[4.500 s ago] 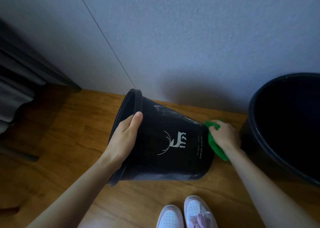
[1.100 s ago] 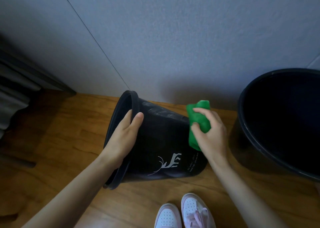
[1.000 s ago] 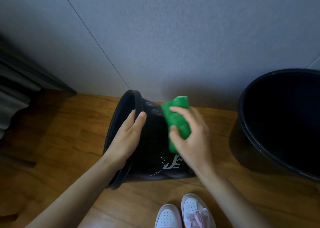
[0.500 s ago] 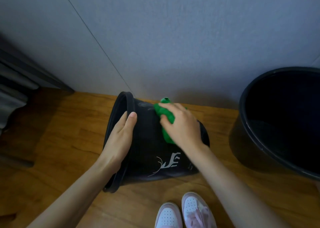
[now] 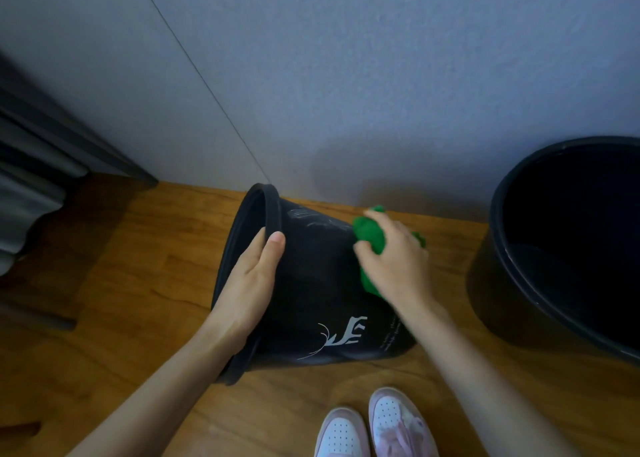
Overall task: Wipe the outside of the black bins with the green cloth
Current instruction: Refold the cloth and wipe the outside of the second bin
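A small black bin point(image 5: 318, 293) with a white deer print lies tipped on its side on the wooden floor, its mouth facing left. My left hand point(image 5: 247, 283) grips its rim, thumb on the outer wall. My right hand point(image 5: 394, 262) presses a bunched green cloth point(image 5: 370, 238) against the bin's upper side, close to its base. Part of the cloth is hidden under my palm. A larger black bin point(image 5: 519, 276) stands upright at the right edge.
A grey wall point(image 5: 346, 75) runs just behind both bins. Dark furniture point(image 5: 38, 165) fills the left edge. My pink and white shoes point(image 5: 377, 429) are at the bottom, just in front of the tipped bin. Wooden floor point(image 5: 138, 283) lies open to the left.
My right hand slid the cloth from near the rim back toward the bin's base, to the right. My left hand kept its grip on the rim.
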`<action>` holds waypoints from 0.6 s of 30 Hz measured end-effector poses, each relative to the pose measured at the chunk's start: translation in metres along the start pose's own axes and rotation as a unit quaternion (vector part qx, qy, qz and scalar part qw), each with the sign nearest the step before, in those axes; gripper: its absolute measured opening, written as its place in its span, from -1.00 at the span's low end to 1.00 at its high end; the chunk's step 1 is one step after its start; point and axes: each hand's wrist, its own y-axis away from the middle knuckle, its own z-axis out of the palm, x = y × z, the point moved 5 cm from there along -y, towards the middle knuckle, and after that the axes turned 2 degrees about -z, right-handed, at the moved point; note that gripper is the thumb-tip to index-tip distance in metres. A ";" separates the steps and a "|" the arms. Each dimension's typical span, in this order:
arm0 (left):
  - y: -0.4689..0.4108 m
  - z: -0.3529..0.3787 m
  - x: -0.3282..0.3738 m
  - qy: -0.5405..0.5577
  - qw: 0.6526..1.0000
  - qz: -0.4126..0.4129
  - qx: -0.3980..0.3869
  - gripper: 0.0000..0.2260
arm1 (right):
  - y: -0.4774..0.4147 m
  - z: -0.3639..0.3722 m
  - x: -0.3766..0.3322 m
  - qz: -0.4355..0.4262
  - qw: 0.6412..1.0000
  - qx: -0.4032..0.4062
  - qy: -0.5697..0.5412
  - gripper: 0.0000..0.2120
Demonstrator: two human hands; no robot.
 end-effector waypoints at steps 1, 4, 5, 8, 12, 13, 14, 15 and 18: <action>-0.001 0.000 0.000 -0.002 1.000 0.004 -0.001 -0.77 | 0.010 0.000 -0.026 -0.047 0.999 0.005 -0.025 -0.52; -0.002 -0.003 0.000 -0.003 1.000 0.009 0.017 -0.75 | 0.036 0.002 -0.086 -0.160 0.985 -0.014 -0.067 -0.54; -0.004 -0.005 -0.002 -0.005 1.000 0.003 0.018 -0.73 | 0.040 0.004 -0.096 -0.181 0.981 -0.018 -0.066 -0.58; -0.006 -0.005 -0.003 -0.007 1.000 -0.007 0.012 -0.73 | 0.032 0.007 -0.095 -0.184 0.980 -0.010 -0.076 -0.65; -0.006 -0.007 -0.005 -0.005 1.000 -0.009 0.013 -0.77 | -0.001 0.011 -0.049 -0.083 0.996 -0.033 -0.021 -0.68; -0.005 -0.008 -0.005 -0.004 1.000 -0.007 0.015 -0.77 | -0.009 0.011 -0.027 -0.044 0.998 -0.035 0.003 -0.69; -0.003 -0.009 -0.004 -0.002 1.000 -0.007 0.018 -0.77 | -0.015 0.009 -0.004 -0.004 0.999 -0.032 0.022 -0.70; -0.003 -0.011 -0.005 -0.003 1.000 -0.008 0.022 -0.78 | -0.020 0.007 0.020 0.033 0.999 -0.027 0.033 -0.71; -0.002 -0.010 -0.005 -0.007 1.000 -0.002 0.011 -0.78 | -0.025 0.000 0.077 0.125 0.991 -0.017 0.044 -0.72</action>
